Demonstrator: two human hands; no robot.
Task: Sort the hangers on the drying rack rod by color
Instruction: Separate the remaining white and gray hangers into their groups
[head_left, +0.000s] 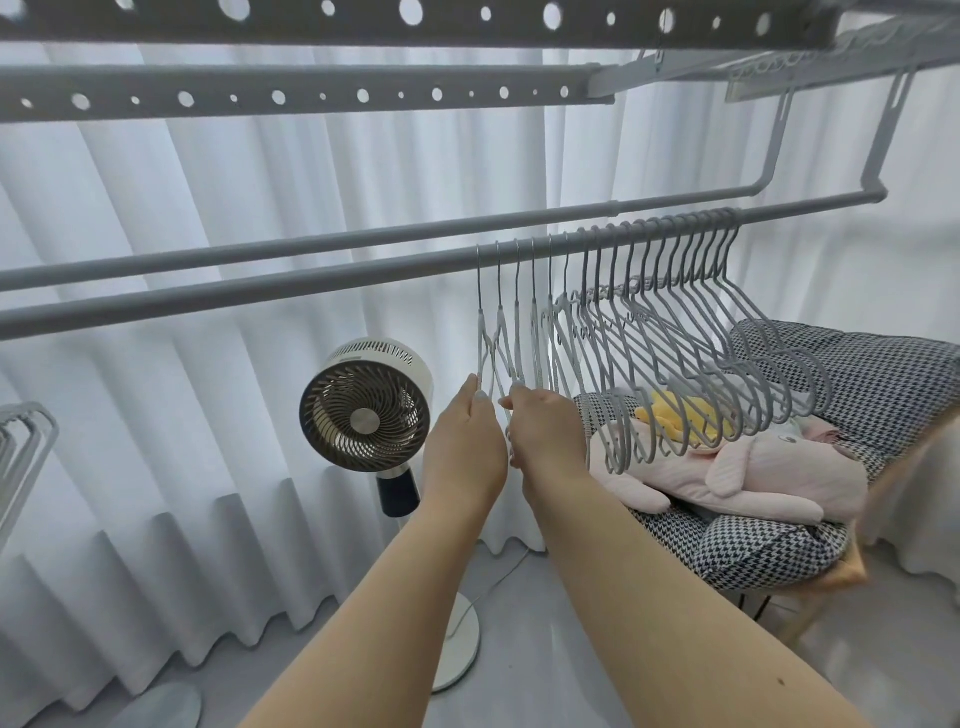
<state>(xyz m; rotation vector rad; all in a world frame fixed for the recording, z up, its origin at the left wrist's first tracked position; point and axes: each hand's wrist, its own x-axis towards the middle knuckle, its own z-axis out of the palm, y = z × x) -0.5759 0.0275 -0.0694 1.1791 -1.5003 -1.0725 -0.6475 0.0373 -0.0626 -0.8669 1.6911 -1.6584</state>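
1. Head view: a grey drying rack rod runs from the lower left up to the right, with a second, thinner rod behind it and perforated rack bars overhead.
2. A long row of hangers hangs on the front rod, all on its right half. The paler ones hang spaced out at the left end of the row; the darker grey ones sit packed close together further right.
3. The left hand reaches up to the leftmost pale hanger, its fingers pressed together and pinching the hanger's lower part.
4. The right hand is just beside the left, touching it or nearly so. Its fingers curl around the lower wires of the next pale hangers; how many it grips cannot be told.
5. Behind the hands stands a pedestal fan on a round base, in front of white curtains.
6. Under the darker hangers a chair with a houndstooth cushion holds a pink plush toy and a yellow one.
7. More hangers show partly at the left edge.
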